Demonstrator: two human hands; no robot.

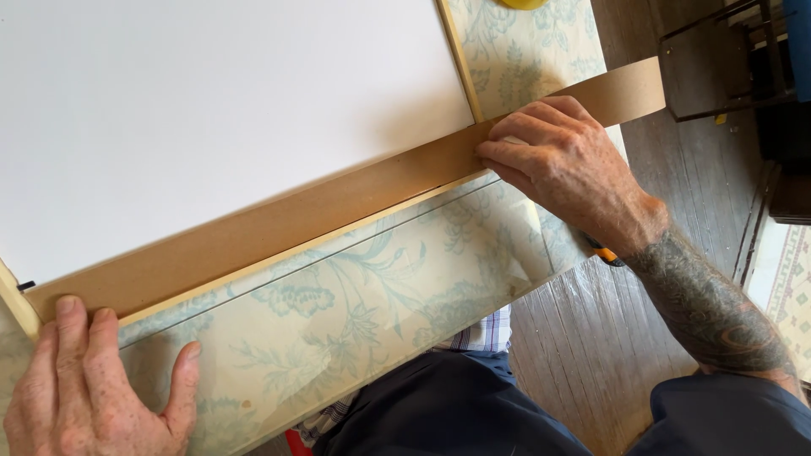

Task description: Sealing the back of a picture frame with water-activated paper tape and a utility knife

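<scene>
The left hand [80, 384] lies flat, pinning 1 end of the brown paper tape [279, 224]. The right hand [562, 165] presses it by the frame [460, 55] corner (thin, probably tear-prone; best handled flat, near its edges).

A long strip of brown paper tape [338, 198] lies along the lower edge of a white board [211, 110] in a thin wooden frame [460, 59]. The left hand [80, 393] presses flat on the strip's near end at the corner. The right hand [566, 165] presses its fingertips [490, 152] on the strip at the far corner. Underneath lies a floral tablecloth [372, 287], above a wooden floor [591, 338].
</scene>
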